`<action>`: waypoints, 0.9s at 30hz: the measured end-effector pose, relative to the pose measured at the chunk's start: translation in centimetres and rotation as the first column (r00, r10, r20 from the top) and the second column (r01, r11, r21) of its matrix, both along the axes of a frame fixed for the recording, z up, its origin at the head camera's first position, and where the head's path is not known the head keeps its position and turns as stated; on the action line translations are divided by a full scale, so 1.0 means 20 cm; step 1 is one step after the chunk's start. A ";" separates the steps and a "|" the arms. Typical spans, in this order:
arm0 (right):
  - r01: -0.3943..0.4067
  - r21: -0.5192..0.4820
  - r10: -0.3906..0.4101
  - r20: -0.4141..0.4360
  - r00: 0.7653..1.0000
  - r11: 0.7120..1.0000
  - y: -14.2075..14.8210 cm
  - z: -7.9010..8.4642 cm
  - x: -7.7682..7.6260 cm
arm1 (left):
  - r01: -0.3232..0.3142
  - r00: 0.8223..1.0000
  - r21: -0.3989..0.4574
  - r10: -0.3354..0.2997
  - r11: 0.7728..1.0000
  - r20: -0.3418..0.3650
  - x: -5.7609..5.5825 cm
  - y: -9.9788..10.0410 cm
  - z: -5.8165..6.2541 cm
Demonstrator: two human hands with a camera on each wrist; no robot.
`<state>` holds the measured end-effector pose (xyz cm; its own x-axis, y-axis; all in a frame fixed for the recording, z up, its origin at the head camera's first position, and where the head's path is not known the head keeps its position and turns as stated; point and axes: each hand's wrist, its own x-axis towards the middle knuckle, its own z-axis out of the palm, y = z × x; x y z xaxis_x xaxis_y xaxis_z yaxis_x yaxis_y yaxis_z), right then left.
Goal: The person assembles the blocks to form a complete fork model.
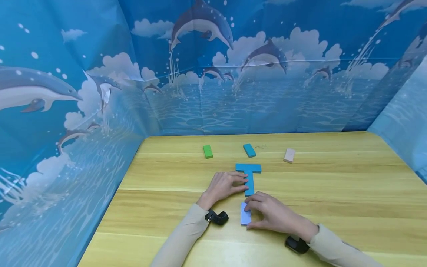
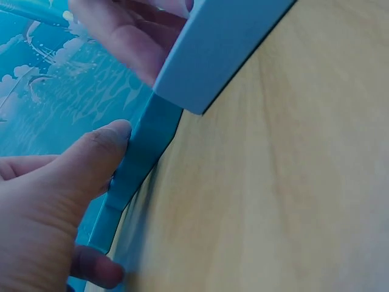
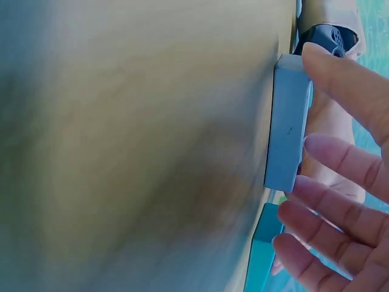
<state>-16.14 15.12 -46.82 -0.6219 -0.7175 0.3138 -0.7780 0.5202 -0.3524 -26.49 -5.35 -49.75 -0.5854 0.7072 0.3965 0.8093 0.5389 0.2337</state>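
Two blue blocks form a T: a crosswise blue block (image 1: pixel 248 168) at the far end and a lengthwise blue block (image 1: pixel 249 191) below it. My left hand (image 1: pixel 224 186) comes from the left, its extended fingers over the lengthwise block and its thumb (image 2: pixel 112 135) against that block's side. Nearer me lies a lavender block (image 1: pixel 245 218), in line with the stem. My right hand (image 1: pixel 275 214) holds it lengthwise, thumb at the near end and fingers at the far end. In the right wrist view, the lavender block (image 3: pixel 287 125) stands just short of the blue stem (image 3: pixel 260 255).
Farther back on the wooden table (image 1: pixel 333 200) lie a green block (image 1: pixel 208 151), another blue block (image 1: pixel 249 150) and a pale pink block (image 1: pixel 289 155). A dolphin-print curtain (image 1: pixel 267 104) hangs behind the table and along both sides.
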 end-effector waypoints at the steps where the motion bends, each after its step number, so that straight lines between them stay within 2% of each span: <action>1: 0.008 0.000 -0.008 0.010 1.000 1.000 0.00 0.00 0.00 | -0.001 1.000 0.003 0.001 1.000 0.003 0.00 0.00 0.00; 6: 0.056 -0.002 -0.056 0.083 0.995 0.998 0.00 0.00 0.01 | -0.004 1.000 0.017 0.004 1.000 0.026 0.00 0.00 0.00; 14: 0.105 -0.071 -0.089 0.203 0.975 0.992 0.02 -0.01 0.00 | -0.006 0.999 0.041 0.004 0.999 0.050 -0.01 0.00 -0.01; 19: 0.139 -0.067 -0.123 0.200 0.972 0.988 0.03 -0.01 0.00 | -0.006 0.999 0.048 0.004 0.999 0.055 -0.01 0.00 -0.01; 27: 0.172 -0.023 -0.168 0.131 0.977 0.985 0.05 -0.01 0.00 | -0.004 0.999 0.055 0.001 0.998 0.048 -0.01 0.00 -0.02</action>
